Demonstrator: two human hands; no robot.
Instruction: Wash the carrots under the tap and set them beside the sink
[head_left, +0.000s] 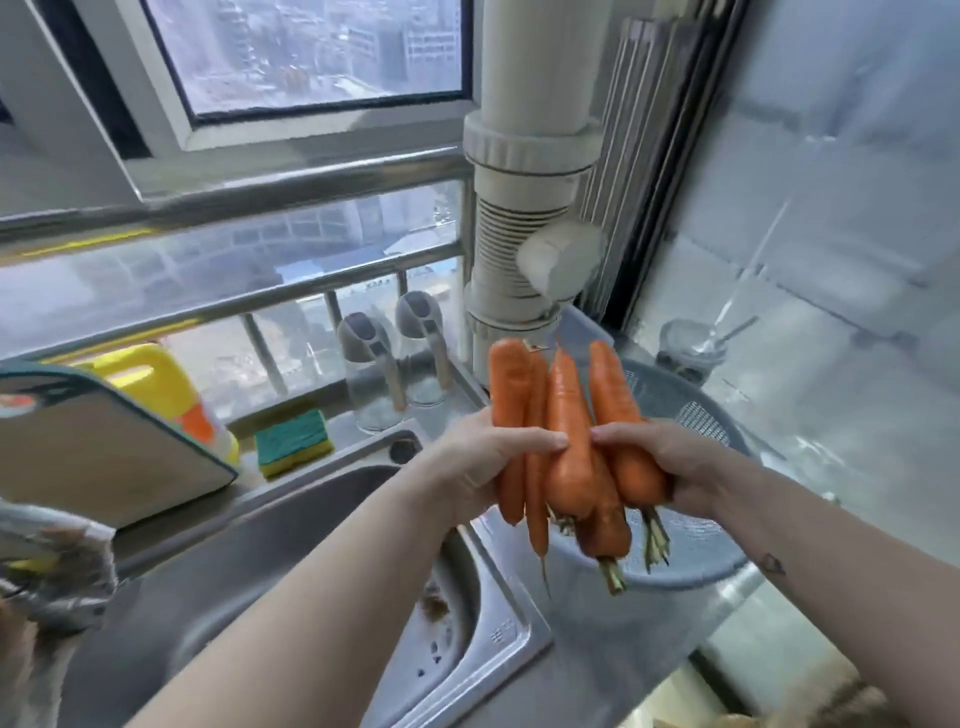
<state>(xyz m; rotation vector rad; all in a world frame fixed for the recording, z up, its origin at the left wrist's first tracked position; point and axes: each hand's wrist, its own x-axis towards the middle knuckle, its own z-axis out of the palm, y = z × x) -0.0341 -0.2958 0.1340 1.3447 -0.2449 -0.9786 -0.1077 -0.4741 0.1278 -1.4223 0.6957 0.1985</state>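
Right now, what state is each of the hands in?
Left hand: grips the bunch of carrots.
Right hand: grips the same carrots from the other side.

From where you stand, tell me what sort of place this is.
Most likely a home kitchen, high in a city block: a steel sink, a sponge on the ledge behind it, and a window looking down on buildings.

Left hand (480, 467), right hand (672, 465), both curled.
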